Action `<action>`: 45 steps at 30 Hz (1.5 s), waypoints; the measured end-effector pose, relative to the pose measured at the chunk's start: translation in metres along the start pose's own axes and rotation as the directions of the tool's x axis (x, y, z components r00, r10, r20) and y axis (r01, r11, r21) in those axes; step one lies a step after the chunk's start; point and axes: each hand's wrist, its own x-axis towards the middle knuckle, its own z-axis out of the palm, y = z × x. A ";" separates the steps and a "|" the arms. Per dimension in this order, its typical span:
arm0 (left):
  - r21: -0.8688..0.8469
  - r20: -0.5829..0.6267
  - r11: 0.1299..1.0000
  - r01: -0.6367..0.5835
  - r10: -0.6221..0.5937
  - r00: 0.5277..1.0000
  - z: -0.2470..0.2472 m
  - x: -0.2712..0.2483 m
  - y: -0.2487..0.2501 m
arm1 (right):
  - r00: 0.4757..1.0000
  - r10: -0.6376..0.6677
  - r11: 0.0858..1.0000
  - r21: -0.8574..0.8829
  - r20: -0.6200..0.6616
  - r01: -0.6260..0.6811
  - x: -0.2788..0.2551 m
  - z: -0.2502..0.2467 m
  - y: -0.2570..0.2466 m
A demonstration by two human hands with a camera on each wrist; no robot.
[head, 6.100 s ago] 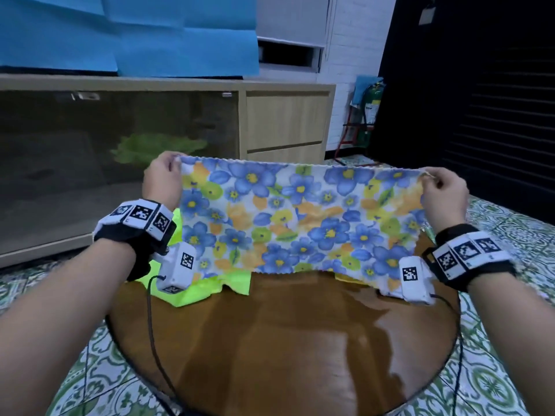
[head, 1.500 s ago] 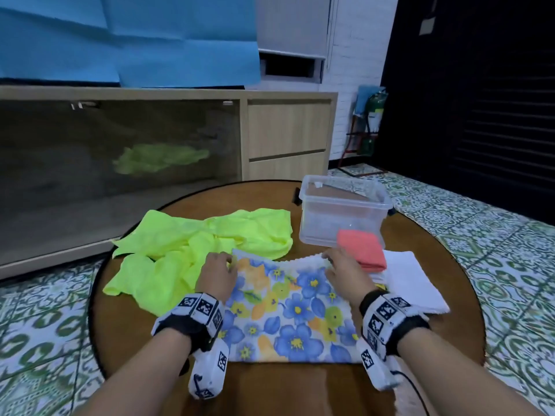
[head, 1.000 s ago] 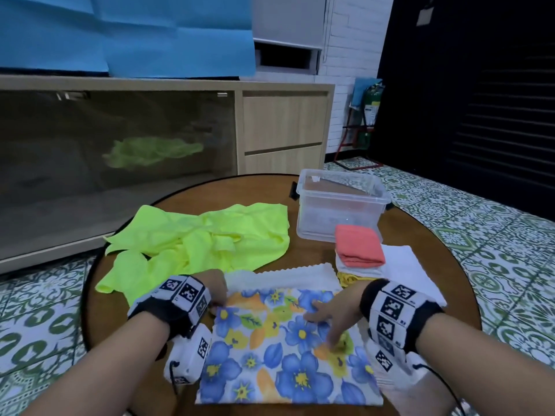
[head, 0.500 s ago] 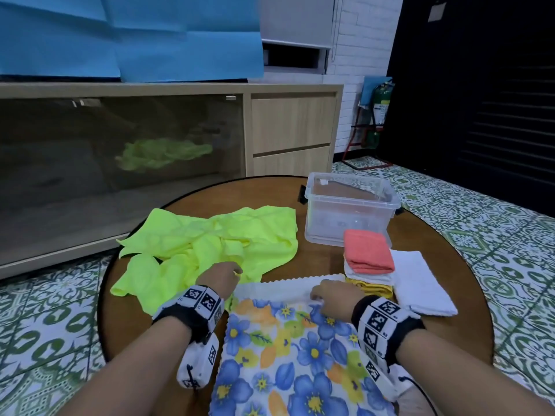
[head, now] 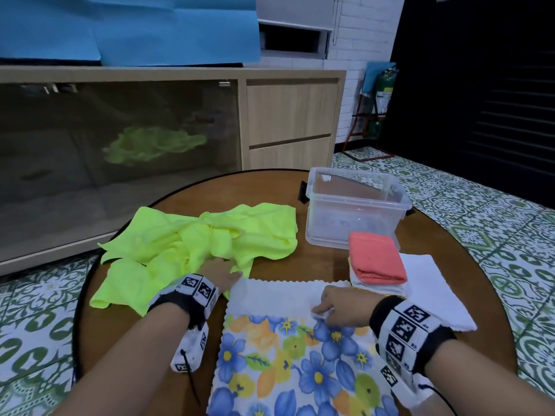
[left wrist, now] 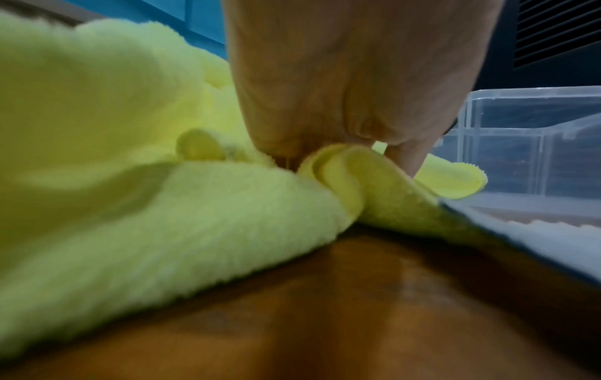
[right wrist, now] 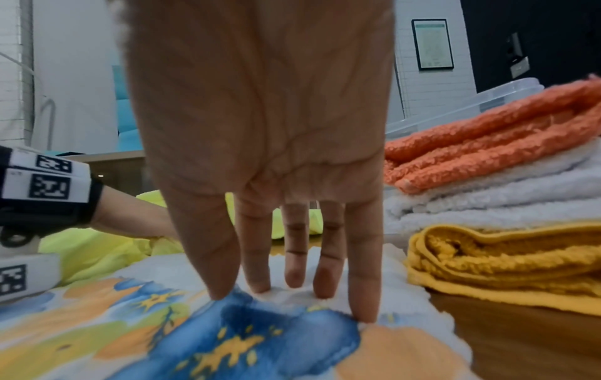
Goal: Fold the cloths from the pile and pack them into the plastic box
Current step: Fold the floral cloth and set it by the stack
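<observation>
The blue-and-yellow flowered cloth (head: 300, 355) is pressed flat by the open right hand (head: 339, 307); the left hand (head: 220, 273), its grip not discernible, should pinch the far corner (head: 240, 285) so edges are matched.

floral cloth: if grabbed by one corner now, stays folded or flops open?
Likely flops open: the floral cloth is thin and lies limp, its fold kept flat only by the right hand pressing it. Probably light, and may slide on the glossy table.

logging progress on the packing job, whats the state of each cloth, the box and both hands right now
floral cloth: flat on table, part folded
yellow-green cloths: crumpled, unfolded
orange cloth: folded, tops stack
white cloth: flat beside stack
plastic box: open, no cloth visible inside
left hand: on yellow-green cloths
right hand: fingers straight, pressing floral cloth
</observation>
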 end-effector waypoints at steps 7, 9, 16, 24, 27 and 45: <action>-0.046 -0.120 0.993 -0.106 0.099 0.988 -0.006 -0.018 0.007 | 0.996 -0.016 0.999 -0.044 -0.086 0.012 -0.005 0.008 0.003; -0.050 -0.202 0.969 -0.241 0.227 0.953 -0.003 -0.036 0.013 | 0.980 -0.039 0.996 -0.087 -0.193 0.022 -0.011 0.012 0.002; -0.109 0.243 0.961 -0.255 0.275 0.930 0.006 -0.064 0.025 | 0.992 0.097 0.989 -0.108 -0.080 -0.105 -0.024 0.011 0.007; 0.070 0.418 0.934 -0.351 0.292 0.860 0.005 -0.086 0.027 | 0.971 0.098 0.995 -0.033 0.216 -0.093 -0.045 0.010 0.004; -0.007 0.437 0.951 -0.309 0.281 0.854 -0.007 -0.087 0.025 | 0.979 0.087 0.996 0.014 0.187 -0.091 -0.051 0.002 0.006; -0.284 0.081 0.959 -0.025 0.050 0.995 0.007 -0.048 0.030 | 0.921 0.291 0.825 0.555 -0.257 -0.106 -0.022 0.020 0.046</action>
